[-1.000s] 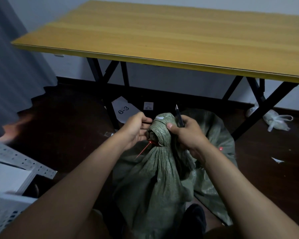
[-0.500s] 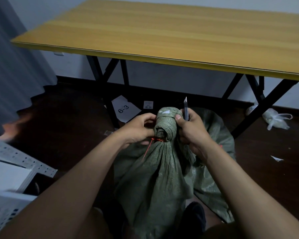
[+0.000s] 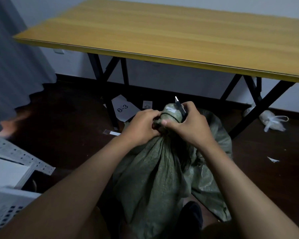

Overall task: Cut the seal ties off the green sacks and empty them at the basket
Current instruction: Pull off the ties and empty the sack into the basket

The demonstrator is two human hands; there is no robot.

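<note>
Where both hands [image 3: 164,125] clutch it, green sack's [image 3: 155,171] bunched, puckered neck.

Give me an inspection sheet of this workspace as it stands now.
Surface: dark floor; wooden table behind, bare where seen.
Job's things: green sack, neck bunched; knife blade up; white basket at lower left.
Clutter: paper marked 6-3, white plastic bag, paper scraps.
Hands: left hand grips the sack neck; right hand holds neck and knife.
Cables: nothing seen.
Surroundings: grey curtain, white wall.
</note>
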